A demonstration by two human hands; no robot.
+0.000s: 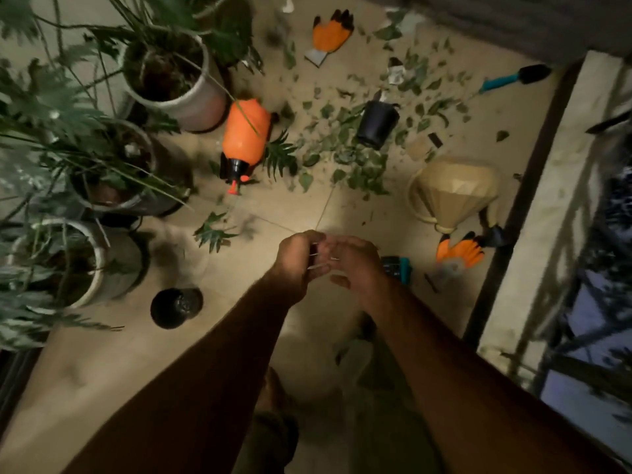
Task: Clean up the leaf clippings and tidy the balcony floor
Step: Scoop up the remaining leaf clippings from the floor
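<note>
Green leaf clippings (355,155) lie scattered over the beige tiled floor (212,336), thickest around a tipped black pot (378,123). Two larger fronds (213,230) lie nearer to me. My hands meet in mid-air above the floor. My left hand (295,258) has its fingers curled round something small and thin with pale glints, too blurred to name. Fingertip to fingertip with it is my right hand (355,265), fingers loosely bent; I cannot tell whether it holds the same thing.
Potted plants (171,77) line the left side. On the floor lie an orange spray bottle (244,135), two orange gloves (331,34) (460,253), a beige watering can (455,196), a teal-handled brush (516,78), a teal tool (396,266) and a small black pot (176,307). A railing runs along the right.
</note>
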